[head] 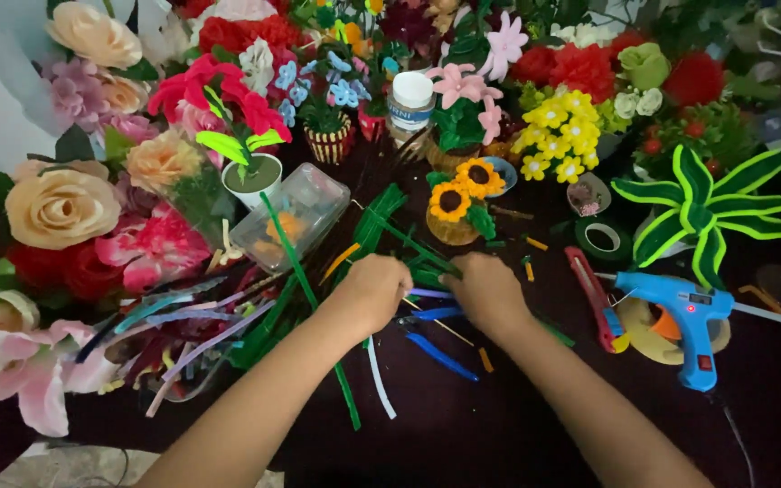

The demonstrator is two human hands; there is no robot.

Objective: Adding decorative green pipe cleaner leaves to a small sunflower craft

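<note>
Left hand (pixel 374 291) and right hand (pixel 488 291) are both curled shut, knuckles up, pinching short blue pipe cleaners (pixel 433 314) drawn taut between them, apparently for twisting. Forearms converge from below over the dark desk (pixel 463 434). A blue glue gun (pixel 684 316) lies right of the right hand; a clear plastic box (pixel 296 217) sits beyond the left.

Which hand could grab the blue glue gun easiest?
Probably the right hand. The blue plastic glue gun lies on the dark table on that hand's side, while the left hand would have to cross over the right one.
</note>
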